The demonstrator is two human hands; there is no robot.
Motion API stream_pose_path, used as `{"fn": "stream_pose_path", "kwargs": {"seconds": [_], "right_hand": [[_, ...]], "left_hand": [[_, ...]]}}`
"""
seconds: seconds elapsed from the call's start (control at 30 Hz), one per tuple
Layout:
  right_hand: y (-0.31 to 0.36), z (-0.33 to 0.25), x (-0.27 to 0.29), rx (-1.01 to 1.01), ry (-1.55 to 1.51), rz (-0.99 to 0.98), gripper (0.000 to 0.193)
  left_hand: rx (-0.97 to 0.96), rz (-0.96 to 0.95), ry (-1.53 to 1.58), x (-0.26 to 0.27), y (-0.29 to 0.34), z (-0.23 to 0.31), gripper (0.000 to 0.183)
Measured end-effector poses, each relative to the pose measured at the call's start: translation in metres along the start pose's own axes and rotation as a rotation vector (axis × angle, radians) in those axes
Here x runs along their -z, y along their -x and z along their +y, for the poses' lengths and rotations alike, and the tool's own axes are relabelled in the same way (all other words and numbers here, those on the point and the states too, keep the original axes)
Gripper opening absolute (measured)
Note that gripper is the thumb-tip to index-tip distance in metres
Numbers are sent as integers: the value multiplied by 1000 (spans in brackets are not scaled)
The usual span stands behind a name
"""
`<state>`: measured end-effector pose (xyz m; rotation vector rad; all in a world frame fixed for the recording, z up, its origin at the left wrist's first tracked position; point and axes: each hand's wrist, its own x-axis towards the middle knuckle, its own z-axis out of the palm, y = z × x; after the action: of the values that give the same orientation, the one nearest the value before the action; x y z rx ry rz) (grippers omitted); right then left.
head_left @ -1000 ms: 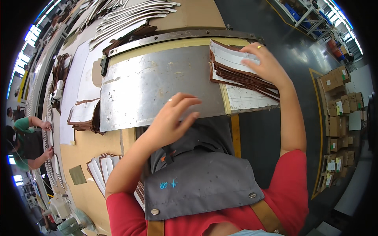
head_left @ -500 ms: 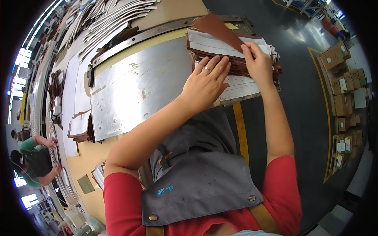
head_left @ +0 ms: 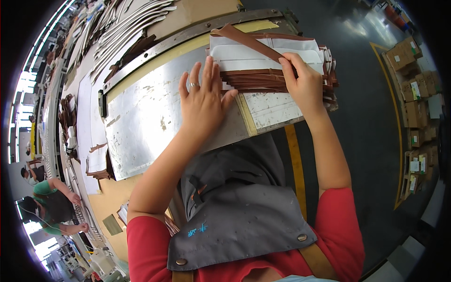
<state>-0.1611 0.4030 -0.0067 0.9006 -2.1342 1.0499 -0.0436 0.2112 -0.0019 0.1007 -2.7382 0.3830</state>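
Between the thumb and fingers of my right hand point(head_left: 304, 84) is the end of a brown leather strip point(head_left: 249, 42), which slants up and left over a stack of leather pieces point(head_left: 256, 81). The stack has brown edges and white upper faces, and lies at the right end of the work surface. My left hand point(head_left: 202, 103) is open with its fingers spread, at the left edge of that stack and over the shiny metal plate point(head_left: 145, 127). A ring is on one of its fingers.
A metal bar point(head_left: 178, 40) runs along the plate's far side. Piled strips point(head_left: 131, 33) lie beyond it, and another stack point(head_left: 98, 160) sits at the plate's left corner. At far left a person in green point(head_left: 54, 207) works. Cardboard boxes point(head_left: 418, 113) stand at right.
My left hand has moved left off the stack, spreading its fingers. The leather strip in my right hand has tilted and now shows as a narrower band over the stack.
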Motion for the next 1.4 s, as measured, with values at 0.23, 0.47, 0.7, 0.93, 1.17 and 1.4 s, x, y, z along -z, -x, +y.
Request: {"fn": "stream_pose_path", "kwargs": {"seconds": [0.23,0.47,0.7,0.93,1.17,1.4], "right_hand": [[3,-2,-7,44,29,52,7],[3,-3,-4,23,76,26,7],[3,-6,-6,50,86,31,8],[4,-3,-5,48,98,33,7],[4,-5,-7,90,129,17,8],[2,-5,-1,141,191,-12,7]], "left_hand": [[-221,74,254,8,-5,40,51],[-172,21,242,14,-13,34,47],[-184,155,207,6,-12,57,51],[-74,128,58,13,-5,26,54],[-133,147,193,17,-7,59,49],[37,147,315,29,13,11,38]]}}
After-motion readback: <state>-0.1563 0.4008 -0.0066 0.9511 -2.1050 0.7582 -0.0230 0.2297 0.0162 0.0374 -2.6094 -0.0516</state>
